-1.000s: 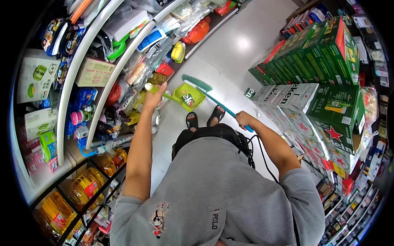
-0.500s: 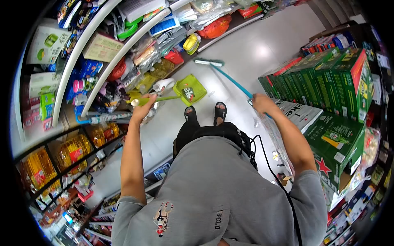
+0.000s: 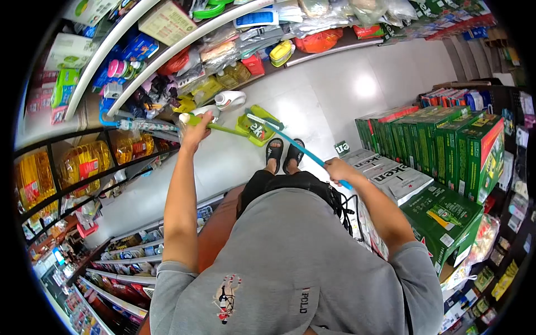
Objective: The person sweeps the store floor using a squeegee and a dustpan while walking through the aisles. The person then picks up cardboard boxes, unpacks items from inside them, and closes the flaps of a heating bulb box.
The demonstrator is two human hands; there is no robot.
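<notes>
My left hand (image 3: 195,129) is wrapped round the green handle of a dustpan (image 3: 243,127). Its pan rests on the floor ahead of my feet, with a green and white printed scrap (image 3: 257,132) in it. In my right hand (image 3: 339,171) is the blue stick of a broom (image 3: 304,149), slanting down to the left. The broom's head (image 3: 264,120) lies over the pan, with its white edge and dark bristles showing. Both hands are closed, to either side of my sandalled feet.
Stacked green beer cartons (image 3: 441,223) stand on the right. Packed shelves (image 3: 245,39) curve along the left and far side. A white bottle (image 3: 230,100) stands near the dustpan. Large oil bottles (image 3: 84,162) fill a rack at left. A green printed piece (image 3: 341,147) shows beside the cartons.
The broom head has moved left and toward me, from the open floor onto the dustpan. My right hand has come lower and slightly left. The view has shifted.
</notes>
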